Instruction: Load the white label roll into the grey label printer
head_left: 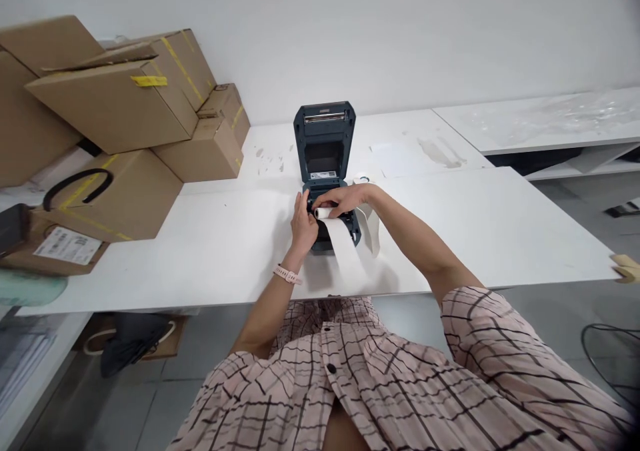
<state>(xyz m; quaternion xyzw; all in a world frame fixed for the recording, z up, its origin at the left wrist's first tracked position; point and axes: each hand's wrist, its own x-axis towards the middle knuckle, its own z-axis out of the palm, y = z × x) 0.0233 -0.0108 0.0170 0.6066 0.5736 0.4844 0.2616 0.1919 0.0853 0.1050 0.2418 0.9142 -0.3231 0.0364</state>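
Note:
A dark label printer (325, 139) stands on the white table with its lid raised upright. A small white paper roll (324, 212) lies over the printer's open bay, and its loose strip (345, 248) hangs forward over the printer's front onto the table. My right hand (347, 200) reaches in from the right, its fingers closed on the roll. At the printer's left edge, my left hand (303, 226) is wrapped round the side, thumb close to the roll's left end. More white paper (370, 228) curls beside the printer on the right. Part of the bay is hidden by my hands.
Cardboard boxes (120, 108) are piled on the table's left, one with a black curved band (75, 178) on it. A white wall (380, 38) rises behind. Another white surface (550, 121) with clear plastic adjoins at the right. The table's front edge (200, 306) runs before me.

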